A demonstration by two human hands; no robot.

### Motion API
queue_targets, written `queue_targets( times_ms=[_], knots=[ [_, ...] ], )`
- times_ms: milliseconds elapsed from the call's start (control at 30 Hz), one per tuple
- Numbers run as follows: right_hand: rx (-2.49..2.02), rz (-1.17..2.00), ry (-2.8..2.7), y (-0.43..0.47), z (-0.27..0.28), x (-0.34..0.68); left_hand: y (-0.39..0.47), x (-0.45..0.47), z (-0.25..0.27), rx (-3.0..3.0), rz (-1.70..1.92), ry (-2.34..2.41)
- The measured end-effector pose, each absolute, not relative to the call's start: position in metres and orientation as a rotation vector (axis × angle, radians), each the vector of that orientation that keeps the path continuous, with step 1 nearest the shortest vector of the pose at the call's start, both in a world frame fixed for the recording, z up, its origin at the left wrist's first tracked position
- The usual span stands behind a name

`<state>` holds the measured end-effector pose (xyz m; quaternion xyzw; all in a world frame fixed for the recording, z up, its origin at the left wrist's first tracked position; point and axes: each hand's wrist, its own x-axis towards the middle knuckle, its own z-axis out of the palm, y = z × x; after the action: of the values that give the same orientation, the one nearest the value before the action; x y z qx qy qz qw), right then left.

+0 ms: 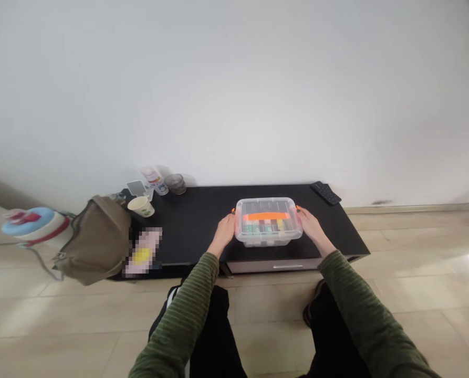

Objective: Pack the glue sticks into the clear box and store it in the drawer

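A clear plastic storage box [269,242] with an orange handle [266,216] across its lid is between my two hands, over the black cabinet top. Colourful packets show dimly through its lid. My left hand [223,231] grips the box's left end at an orange latch. At the opposite end, my right hand [312,227] is closed on the box by the other orange latch. The lid sits on the box. Whether the box's base touches the cabinet cannot be made out.
The low black cabinet [202,226] stands against a white wall. Remote controls [326,192] lie at its back right. Leftward are a paper cup [142,206], a dark glass bowl [175,183], a spray can [155,181], a brown bag [98,239] and a blue-lidded container [35,226].
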<state>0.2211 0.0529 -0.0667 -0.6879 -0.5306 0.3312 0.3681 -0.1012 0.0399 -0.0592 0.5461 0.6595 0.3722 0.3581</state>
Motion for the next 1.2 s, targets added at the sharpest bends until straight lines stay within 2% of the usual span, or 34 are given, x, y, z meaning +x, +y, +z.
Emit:
queue_targets(
  times_ms=[67, 233, 367, 467, 633, 833, 967, 1200],
  knots=[
    [-1.712, 0.734, -1.413, 0.058, -0.064, 0.218, 0.04, -0.101, -0.063, 1.367, 0.991, 1.691],
    [-1.599, 0.808, -1.632, 0.066, -0.053, 0.208, 0.038, -0.101, -0.067, 1.325, 1.012, 1.674],
    [-1.627, 0.718, -1.64, 0.062, -0.049, 0.2, 0.034, -0.104, -0.069, 1.308, 1.055, 1.709],
    [-1.534, 0.686, -1.526, 0.058, -0.047, 0.191, 0.031, -0.105, -0.07, 1.276, 1.068, 1.704],
    [-1.003, 0.737, -1.188, 0.06, -0.033, 0.193, 0.028, -0.109, -0.069, 1.152, 1.101, 1.653],
    [-0.854, 0.35, -0.863, 0.071, -0.028, 0.257, 0.026, -0.125, -0.066, 1.091, 1.198, 1.702],
    [-1.02, 0.266, -1.09, 0.069, -0.046, 0.284, 0.018, -0.134, -0.064, 1.049, 1.277, 1.741],
    [-1.491, 0.071, -1.98, 0.055, -0.068, 0.298, 0.007, -0.14, -0.06, 0.99, 1.297, 1.714]
  ],
)
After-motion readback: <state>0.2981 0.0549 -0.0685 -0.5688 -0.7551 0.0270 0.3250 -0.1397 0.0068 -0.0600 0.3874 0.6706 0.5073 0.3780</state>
